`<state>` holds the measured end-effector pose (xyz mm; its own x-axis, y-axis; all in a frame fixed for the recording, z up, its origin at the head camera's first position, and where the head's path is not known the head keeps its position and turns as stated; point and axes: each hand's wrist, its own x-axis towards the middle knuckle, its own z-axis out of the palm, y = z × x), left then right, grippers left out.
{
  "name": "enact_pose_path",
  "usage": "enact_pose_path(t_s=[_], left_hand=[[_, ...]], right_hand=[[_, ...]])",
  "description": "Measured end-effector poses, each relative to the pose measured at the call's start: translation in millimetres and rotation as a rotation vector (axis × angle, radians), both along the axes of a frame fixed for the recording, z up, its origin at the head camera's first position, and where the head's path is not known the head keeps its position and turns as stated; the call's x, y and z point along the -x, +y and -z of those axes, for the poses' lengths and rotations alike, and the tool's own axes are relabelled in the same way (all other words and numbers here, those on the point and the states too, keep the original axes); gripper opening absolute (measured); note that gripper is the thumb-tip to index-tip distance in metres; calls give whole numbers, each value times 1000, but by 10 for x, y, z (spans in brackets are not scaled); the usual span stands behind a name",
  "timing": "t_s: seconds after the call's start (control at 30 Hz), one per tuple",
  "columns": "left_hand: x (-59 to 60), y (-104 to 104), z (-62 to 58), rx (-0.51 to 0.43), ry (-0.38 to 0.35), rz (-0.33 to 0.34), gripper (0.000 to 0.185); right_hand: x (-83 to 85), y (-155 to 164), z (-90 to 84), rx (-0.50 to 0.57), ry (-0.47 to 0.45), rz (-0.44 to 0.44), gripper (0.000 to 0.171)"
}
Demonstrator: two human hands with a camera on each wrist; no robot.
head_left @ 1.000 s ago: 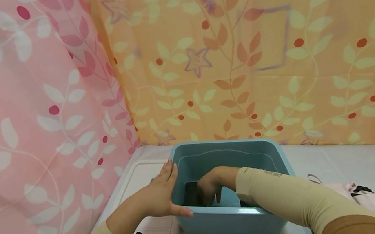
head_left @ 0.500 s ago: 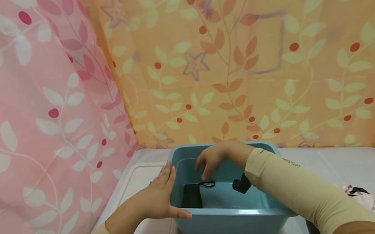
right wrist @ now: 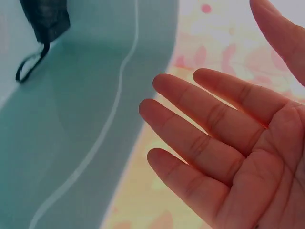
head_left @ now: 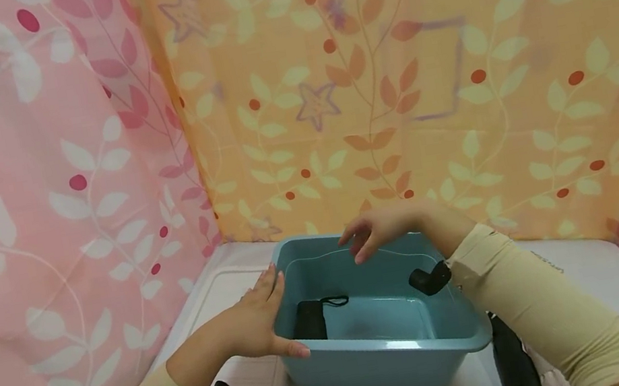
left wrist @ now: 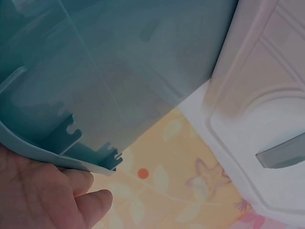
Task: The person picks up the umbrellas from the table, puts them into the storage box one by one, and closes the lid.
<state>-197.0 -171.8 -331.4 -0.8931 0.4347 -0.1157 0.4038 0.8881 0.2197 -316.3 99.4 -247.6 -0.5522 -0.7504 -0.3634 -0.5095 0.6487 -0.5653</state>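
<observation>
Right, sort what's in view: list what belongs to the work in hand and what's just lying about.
In hand:
- blue tub, steadied by the left hand
- black pouch lying in the tub
- right hand, empty, above the tub

Lying about:
- white lid beside the tub
- leaf-print curtains

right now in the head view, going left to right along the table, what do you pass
white lid → left hand → black pouch → right hand → tub's right rim
</observation>
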Motion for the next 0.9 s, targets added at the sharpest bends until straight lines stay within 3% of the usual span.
enact_pose_path(t_s=[0.2, 0.57, 0.8, 0.9], left_hand=[[-18, 11, -30, 4, 1, 11, 129], [-15, -3, -46, 64, 12, -10, 130], [12, 20, -35, 29, 13, 1, 131], [21, 25, -36, 31, 9, 7, 131]], right_hand=[[-140, 324, -112, 16, 73, 16, 62], [-459, 884, -117, 51, 258, 83, 64], [-516, 1314, -58, 202, 228, 158, 66], [-576, 1517, -67, 211, 273, 216, 67]])
